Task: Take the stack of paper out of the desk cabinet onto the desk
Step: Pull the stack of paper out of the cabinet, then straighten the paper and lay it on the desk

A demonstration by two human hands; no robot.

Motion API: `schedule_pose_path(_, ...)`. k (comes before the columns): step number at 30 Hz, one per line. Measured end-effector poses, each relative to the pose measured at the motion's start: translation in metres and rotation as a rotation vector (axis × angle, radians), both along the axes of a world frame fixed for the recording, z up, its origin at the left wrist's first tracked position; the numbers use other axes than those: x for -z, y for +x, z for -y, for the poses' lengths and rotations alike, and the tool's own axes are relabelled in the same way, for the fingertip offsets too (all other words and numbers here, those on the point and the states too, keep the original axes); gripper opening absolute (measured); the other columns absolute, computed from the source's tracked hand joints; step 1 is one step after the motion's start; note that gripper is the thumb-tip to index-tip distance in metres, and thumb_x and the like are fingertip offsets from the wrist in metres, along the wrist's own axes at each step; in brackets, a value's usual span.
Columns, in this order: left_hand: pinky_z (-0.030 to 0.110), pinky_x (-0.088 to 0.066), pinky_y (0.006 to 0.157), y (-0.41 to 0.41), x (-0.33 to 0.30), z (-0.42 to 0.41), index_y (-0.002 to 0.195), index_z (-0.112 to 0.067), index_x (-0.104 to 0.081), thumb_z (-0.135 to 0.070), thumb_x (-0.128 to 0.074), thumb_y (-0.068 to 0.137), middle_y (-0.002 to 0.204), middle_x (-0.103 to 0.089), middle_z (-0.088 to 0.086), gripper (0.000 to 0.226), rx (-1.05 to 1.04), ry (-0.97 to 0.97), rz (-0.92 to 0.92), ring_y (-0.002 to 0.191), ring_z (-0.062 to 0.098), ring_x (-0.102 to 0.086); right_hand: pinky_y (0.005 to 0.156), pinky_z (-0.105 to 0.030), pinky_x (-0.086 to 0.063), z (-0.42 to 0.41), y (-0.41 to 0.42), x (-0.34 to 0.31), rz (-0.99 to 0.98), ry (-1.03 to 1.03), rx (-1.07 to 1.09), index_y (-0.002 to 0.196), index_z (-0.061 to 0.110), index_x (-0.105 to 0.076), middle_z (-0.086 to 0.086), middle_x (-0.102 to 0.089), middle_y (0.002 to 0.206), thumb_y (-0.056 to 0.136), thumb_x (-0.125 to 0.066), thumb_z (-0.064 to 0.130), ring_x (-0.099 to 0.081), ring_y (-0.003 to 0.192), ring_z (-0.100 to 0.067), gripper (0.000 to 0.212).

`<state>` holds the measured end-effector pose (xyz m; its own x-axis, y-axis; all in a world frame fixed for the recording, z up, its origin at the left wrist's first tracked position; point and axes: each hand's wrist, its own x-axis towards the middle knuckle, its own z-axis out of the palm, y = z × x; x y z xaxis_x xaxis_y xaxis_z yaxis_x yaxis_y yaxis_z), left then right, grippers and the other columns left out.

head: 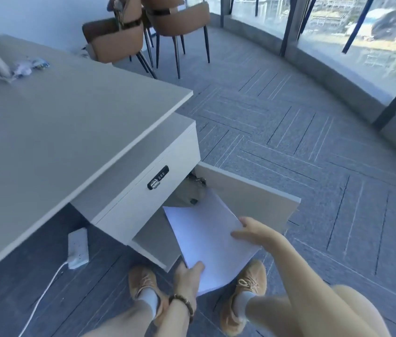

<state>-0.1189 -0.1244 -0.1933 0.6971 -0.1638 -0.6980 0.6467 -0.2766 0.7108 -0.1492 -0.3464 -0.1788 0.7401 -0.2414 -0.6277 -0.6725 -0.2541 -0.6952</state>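
A white stack of paper (206, 237) is held in front of the open desk cabinet (158, 242), tilted, clear of the shelf. My left hand (188, 276) grips its near bottom edge. My right hand (255, 233) holds its right edge, thumb on top. The cabinet door (248, 193) stands swung open to the right. Above the opening is a drawer front with a black combination lock (158, 177). The grey desk (53, 132) top spreads across the left.
A white power strip (78, 248) with its cable lies on the floor left of the cabinet. Brown chairs (148, 27) stand beyond the desk. A small packet (30, 66) lies on the far desk. My feet in tan shoes stand below the paper.
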Motion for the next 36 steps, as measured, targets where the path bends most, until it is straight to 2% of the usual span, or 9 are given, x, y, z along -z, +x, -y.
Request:
schedule_pose_path(5, 0.048, -0.056, 0.093, -0.031, -0.065, -0.01, 0.107, -0.005, -0.068, -0.012, -0.064, 0.065, 0.101, -0.077, 0.006, 0.042, 0.149, -0.044, 0.12, 0.097, 0.028, -0.07, 0.099, -0.045, -0.054, -0.013, -0.061, -0.083, 0.143, 0.017, 0.082, 0.117, 0.011, -0.069, -0.011, -0.074, 0.118, 0.071, -0.06, 0.025, -0.07, 0.109, -0.029, 0.048)
schedule_pose_path(10, 0.054, -0.057, 0.089, -0.04, -0.128, -0.018, 0.102, -0.008, -0.068, -0.026, -0.07, 0.057, 0.101, -0.077, 0.009, 0.049, 0.243, -0.083, 0.26, 0.095, 0.03, -0.072, 0.077, -0.023, -0.056, -0.024, -0.106, -0.165, 0.315, 0.005, 0.152, 0.118, 0.016, -0.069, -0.007, -0.076, 0.112, 0.083, -0.06, 0.017, -0.072, 0.086, -0.013, 0.036)
schedule_pose_path(14, 0.044, -0.059, 0.085, -0.056, -0.212, -0.028, 0.1, -0.008, -0.073, -0.015, -0.071, 0.073, 0.1, -0.079, 0.008, 0.027, 0.234, -0.176, 0.4, 0.092, 0.027, -0.074, 0.093, -0.043, -0.055, -0.037, -0.132, -0.226, 0.515, -0.004, 0.215, 0.117, 0.012, -0.067, -0.013, -0.075, 0.114, 0.078, -0.064, 0.026, -0.073, 0.1, -0.027, 0.042)
schedule_pose_path(20, 0.037, -0.061, 0.076, -0.057, -0.305, -0.069, 0.111, -0.011, -0.072, -0.005, -0.07, 0.083, 0.097, -0.08, 0.002, 0.029, 0.186, -0.397, 0.449, 0.091, 0.024, -0.075, 0.091, -0.039, -0.058, -0.067, -0.142, -0.313, 0.773, 0.079, 0.179, 0.122, 0.017, -0.064, -0.004, -0.075, 0.116, 0.096, -0.062, 0.016, -0.072, 0.107, -0.024, 0.026)
schedule_pose_path(23, 0.051, -0.054, 0.096, -0.049, -0.347, -0.101, 0.123, -0.012, -0.066, 0.003, -0.061, 0.09, 0.118, -0.074, 0.009, 0.036, 0.183, -0.453, 0.52, 0.109, 0.031, -0.07, 0.084, -0.031, -0.055, -0.092, -0.127, -0.35, 0.862, 0.093, 0.1, 0.123, 0.018, -0.063, -0.001, -0.075, 0.117, 0.097, -0.062, 0.02, -0.071, 0.109, -0.022, 0.026)
schedule_pose_path(27, 0.046, -0.055, 0.093, -0.03, -0.389, -0.151, 0.128, -0.014, -0.063, 0.002, -0.058, 0.093, 0.122, -0.073, 0.005, 0.039, 0.101, -0.453, 0.661, 0.112, 0.028, -0.069, 0.098, -0.043, -0.054, -0.131, -0.084, -0.39, 0.892, 0.075, -0.015, 0.123, 0.025, -0.062, 0.004, -0.072, 0.121, 0.088, -0.064, 0.037, -0.068, 0.113, -0.019, 0.037)
schedule_pose_path(30, 0.043, -0.059, 0.085, -0.008, -0.405, -0.187, 0.125, -0.017, -0.064, 0.0, -0.058, 0.095, 0.119, -0.074, 0.003, 0.035, 0.034, -0.445, 0.708, 0.109, 0.026, -0.071, 0.094, -0.039, -0.055, -0.157, -0.04, -0.407, 0.889, 0.137, -0.074, 0.122, 0.024, -0.061, 0.003, -0.071, 0.123, 0.091, -0.063, 0.037, -0.068, 0.112, -0.017, 0.034)
schedule_pose_path(33, 0.039, -0.056, 0.087, 0.022, -0.406, -0.215, 0.126, -0.014, -0.063, 0.0, -0.058, 0.094, 0.121, -0.073, 0.004, 0.035, -0.04, -0.384, 0.773, 0.11, 0.024, -0.07, 0.073, -0.02, -0.053, -0.177, 0.011, -0.413, 0.89, 0.187, -0.136, 0.11, 0.026, -0.061, 0.011, -0.072, 0.111, 0.097, -0.059, 0.021, -0.069, 0.094, -0.002, 0.014)
schedule_pose_path(36, 0.036, -0.055, 0.089, 0.057, -0.396, -0.234, 0.125, -0.014, -0.062, 0.004, -0.057, 0.094, 0.117, -0.074, 0.001, 0.037, -0.112, -0.306, 0.823, 0.104, 0.017, -0.072, 0.074, -0.025, -0.058, -0.195, 0.069, -0.403, 0.879, 0.159, -0.201, 0.123, 0.024, -0.055, 0.004, -0.07, 0.114, 0.095, -0.057, 0.007, -0.071, 0.096, -0.006, 0.033)
